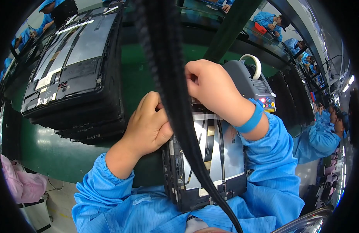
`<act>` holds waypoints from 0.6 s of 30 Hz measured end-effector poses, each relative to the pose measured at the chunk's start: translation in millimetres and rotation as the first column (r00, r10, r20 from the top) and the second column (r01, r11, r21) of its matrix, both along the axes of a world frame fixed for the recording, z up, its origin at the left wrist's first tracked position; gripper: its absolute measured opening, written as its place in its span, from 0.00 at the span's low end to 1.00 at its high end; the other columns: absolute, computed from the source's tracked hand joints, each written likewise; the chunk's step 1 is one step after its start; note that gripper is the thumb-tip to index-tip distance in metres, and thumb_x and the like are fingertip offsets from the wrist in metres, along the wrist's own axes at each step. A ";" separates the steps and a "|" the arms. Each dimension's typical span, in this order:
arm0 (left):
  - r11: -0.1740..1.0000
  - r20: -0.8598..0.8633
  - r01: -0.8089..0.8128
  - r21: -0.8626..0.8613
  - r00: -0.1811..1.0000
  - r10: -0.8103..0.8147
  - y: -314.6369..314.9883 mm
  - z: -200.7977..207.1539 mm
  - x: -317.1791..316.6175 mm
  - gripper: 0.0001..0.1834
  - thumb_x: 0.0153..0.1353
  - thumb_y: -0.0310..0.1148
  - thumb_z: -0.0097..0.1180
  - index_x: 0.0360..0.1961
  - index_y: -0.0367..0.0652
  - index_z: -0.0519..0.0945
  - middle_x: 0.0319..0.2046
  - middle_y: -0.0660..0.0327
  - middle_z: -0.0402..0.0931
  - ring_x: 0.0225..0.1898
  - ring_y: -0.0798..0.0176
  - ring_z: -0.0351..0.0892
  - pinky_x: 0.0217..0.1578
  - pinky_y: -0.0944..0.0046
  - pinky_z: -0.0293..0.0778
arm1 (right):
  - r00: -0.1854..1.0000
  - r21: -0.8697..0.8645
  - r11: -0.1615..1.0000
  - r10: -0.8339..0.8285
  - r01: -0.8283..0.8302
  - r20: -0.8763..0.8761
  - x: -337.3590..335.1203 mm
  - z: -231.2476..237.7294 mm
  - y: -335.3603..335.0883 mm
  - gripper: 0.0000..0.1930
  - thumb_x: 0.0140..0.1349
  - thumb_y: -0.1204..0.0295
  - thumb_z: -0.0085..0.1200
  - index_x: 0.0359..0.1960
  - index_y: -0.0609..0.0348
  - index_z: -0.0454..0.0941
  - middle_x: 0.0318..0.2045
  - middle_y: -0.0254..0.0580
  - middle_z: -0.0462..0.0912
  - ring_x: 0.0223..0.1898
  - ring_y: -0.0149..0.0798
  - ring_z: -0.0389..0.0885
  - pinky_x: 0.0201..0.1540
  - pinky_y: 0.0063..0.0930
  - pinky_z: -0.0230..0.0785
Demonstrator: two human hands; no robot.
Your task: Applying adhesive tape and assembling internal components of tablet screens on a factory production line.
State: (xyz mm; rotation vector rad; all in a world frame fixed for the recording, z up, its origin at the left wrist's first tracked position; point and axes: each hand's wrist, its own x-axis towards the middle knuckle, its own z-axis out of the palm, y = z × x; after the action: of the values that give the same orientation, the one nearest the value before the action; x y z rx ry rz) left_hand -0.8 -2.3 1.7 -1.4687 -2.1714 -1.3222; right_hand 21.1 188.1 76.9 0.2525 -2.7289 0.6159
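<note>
In front of me, against my body, lies an opened tablet-like device (pixel 235 155) with a silver back plate, dark ribbon cables and a black frame. My left hand (pixel 148 126) is curled closed over its far left corner. My right hand (pixel 208 83) is also closed, fingers bent down above the device's far edge. A blue band (pixel 252 118) circles the right wrist. A black strap (pixel 167 77) hangs across the view and hides the space between the hands, so what the fingers pinch is hidden.
A stack of similar devices (pixel 80 54) stands at the left on the green table (pixel 63 151). Beyond my right arm sits a grey tape dispenser (pixel 241 79) with a white roll (pixel 257 66) and coloured buttons. Dark stacked panels (pixel 286 101) are farther right. Several people in blue work nearby.
</note>
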 end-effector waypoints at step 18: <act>1.000 0.004 0.012 0.016 1.000 -0.012 -1.6 -1.0 -0.7 0.25 0.63 0.52 0.41 0.47 0.44 0.79 0.31 0.57 0.60 0.32 0.57 0.62 0.35 0.62 0.63 | 0.990 -0.081 0.993 0.092 -0.083 0.104 2.1 9.2 8.1 0.08 0.51 0.74 0.55 0.32 0.62 0.82 0.28 0.48 0.81 0.32 0.46 0.81 0.37 0.33 0.73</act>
State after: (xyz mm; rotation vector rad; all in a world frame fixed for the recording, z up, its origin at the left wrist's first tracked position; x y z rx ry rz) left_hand -1.5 -3.9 0.7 -1.4765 -2.1531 -1.3448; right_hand 23.2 196.2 86.1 0.3308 -2.8012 0.7784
